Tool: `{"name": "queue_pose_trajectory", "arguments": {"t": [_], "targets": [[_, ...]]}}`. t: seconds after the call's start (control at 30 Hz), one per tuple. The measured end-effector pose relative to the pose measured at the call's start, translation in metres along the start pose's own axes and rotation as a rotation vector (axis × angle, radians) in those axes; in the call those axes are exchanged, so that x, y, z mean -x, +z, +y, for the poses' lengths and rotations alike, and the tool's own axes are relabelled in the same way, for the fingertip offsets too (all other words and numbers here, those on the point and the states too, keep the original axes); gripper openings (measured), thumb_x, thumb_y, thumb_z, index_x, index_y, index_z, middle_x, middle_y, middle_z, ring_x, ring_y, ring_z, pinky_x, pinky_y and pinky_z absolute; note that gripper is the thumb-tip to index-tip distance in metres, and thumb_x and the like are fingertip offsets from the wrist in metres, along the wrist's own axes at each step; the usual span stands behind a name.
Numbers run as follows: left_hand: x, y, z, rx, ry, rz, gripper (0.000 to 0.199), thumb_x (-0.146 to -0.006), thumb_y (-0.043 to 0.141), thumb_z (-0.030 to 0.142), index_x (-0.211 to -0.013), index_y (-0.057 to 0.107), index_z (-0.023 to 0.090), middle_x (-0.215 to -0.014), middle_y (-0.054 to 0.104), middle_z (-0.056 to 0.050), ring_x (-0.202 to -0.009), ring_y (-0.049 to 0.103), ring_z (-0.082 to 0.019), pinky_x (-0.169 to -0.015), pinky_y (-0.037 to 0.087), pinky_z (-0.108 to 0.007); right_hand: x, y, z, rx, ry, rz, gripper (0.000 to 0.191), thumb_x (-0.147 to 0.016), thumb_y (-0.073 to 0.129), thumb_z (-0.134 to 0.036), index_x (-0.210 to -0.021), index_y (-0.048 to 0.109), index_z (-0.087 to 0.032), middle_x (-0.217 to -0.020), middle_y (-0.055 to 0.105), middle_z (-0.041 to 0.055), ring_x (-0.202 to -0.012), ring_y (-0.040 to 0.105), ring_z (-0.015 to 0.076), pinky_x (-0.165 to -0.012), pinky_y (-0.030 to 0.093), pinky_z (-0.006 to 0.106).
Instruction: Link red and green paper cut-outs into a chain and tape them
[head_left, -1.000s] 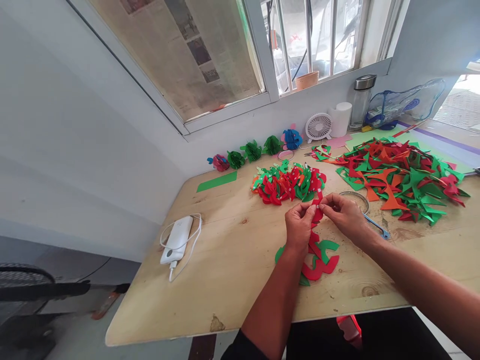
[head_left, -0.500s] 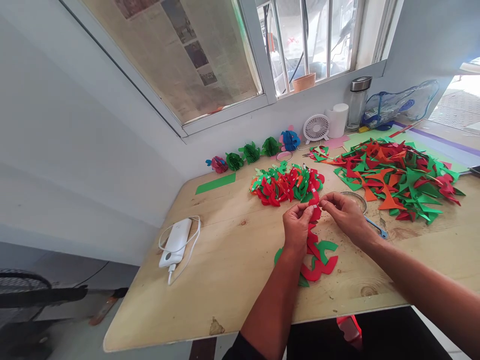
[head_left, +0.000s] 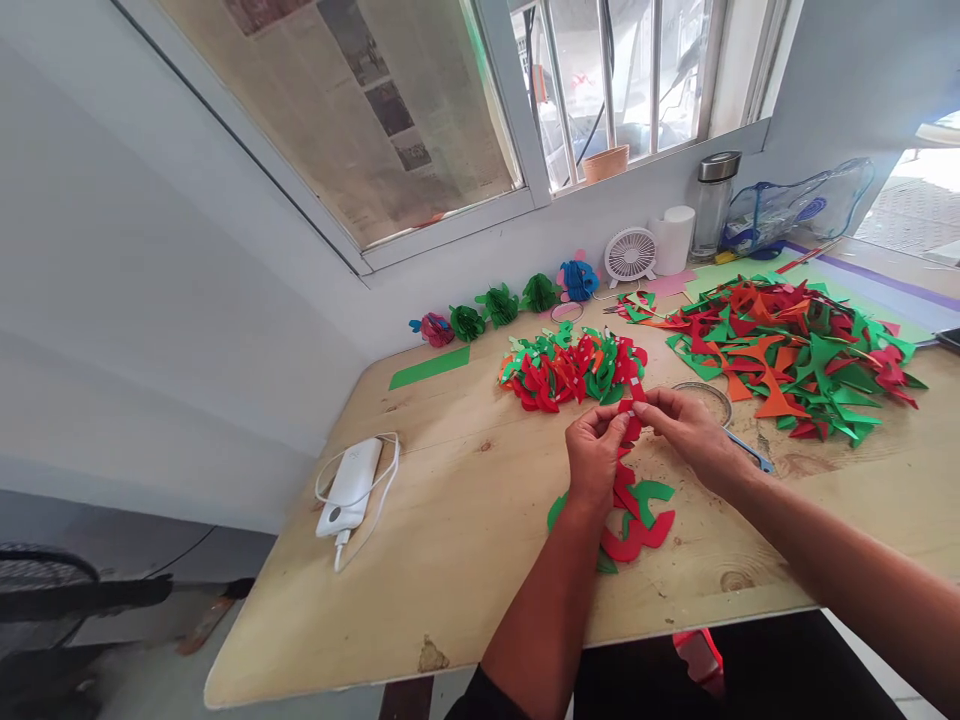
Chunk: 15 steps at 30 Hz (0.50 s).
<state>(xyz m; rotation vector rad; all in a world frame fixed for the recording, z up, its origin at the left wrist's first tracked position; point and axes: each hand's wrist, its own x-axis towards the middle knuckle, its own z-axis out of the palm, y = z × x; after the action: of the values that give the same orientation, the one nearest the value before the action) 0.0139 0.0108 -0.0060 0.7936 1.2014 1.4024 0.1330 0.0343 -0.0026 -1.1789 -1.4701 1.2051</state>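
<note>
Between my two hands runs a red paper strip (head_left: pixel 637 391) with small white squares on it, perhaps tape. My left hand (head_left: pixel 595 452) pinches it from the left. The thumb and fingers of my right hand (head_left: pixel 688 430) close on the same strip from the right. Below, red paper cut-outs (head_left: pixel 636 537) and green curved pieces (head_left: pixel 652 498) lie on the table beside my left wrist. Just beyond my hands sits a heap of red, green and orange cut-outs (head_left: pixel 555 378), several bearing white squares. A roll of tape (head_left: pixel 716 397) lies partly behind my right hand, with a blue-grey tool (head_left: pixel 752 452) next to it.
A large pile of paper scraps (head_left: pixel 795 365) covers the table's right side. Along the wall stand green paper balls (head_left: pixel 499 304), a small white fan (head_left: pixel 631 257) and a glass bottle (head_left: pixel 713 210). A white power bank (head_left: pixel 351 487) with its cable lies left.
My right fingers have come down against the red strip beside my left thumb. Another white square now shows above them. My left hand has stayed in place.
</note>
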Motion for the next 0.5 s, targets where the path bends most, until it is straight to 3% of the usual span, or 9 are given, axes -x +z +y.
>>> {"name": "queue_pose_trajectory", "arguments": {"t": [0.23, 0.5], "targets": [[0.0, -0.001, -0.002, -0.042, -0.011, -0.016, 0.023, -0.062, 0.071, 0.032, -0.072, 0.061, 0.014, -0.061, 0.063, -0.001, -0.05, 0.058, -0.01, -0.048, 0.045, -0.019, -0.002, 0.0, 0.01, 0.099, -0.047, 0.011, 0.02, -0.076, 0.057, -0.036, -0.077, 0.062, -0.017, -0.068, 0.063, 0.0012, -0.059, 0.055, 0.0136, -0.056, 0.043, 0.027], [0.001, -0.002, 0.002, -0.135, -0.052, -0.128, 0.021, -0.067, 0.065, 0.032, -0.073, 0.061, 0.013, -0.054, 0.063, -0.004, -0.044, 0.054, -0.009, -0.042, 0.038, -0.018, -0.007, -0.004, 0.018, 0.115, -0.07, 0.015, 0.017, -0.079, 0.054, -0.034, -0.075, 0.059, -0.018, -0.064, 0.06, -0.001, -0.059, 0.052, 0.0127, -0.055, 0.041, 0.026]]}}
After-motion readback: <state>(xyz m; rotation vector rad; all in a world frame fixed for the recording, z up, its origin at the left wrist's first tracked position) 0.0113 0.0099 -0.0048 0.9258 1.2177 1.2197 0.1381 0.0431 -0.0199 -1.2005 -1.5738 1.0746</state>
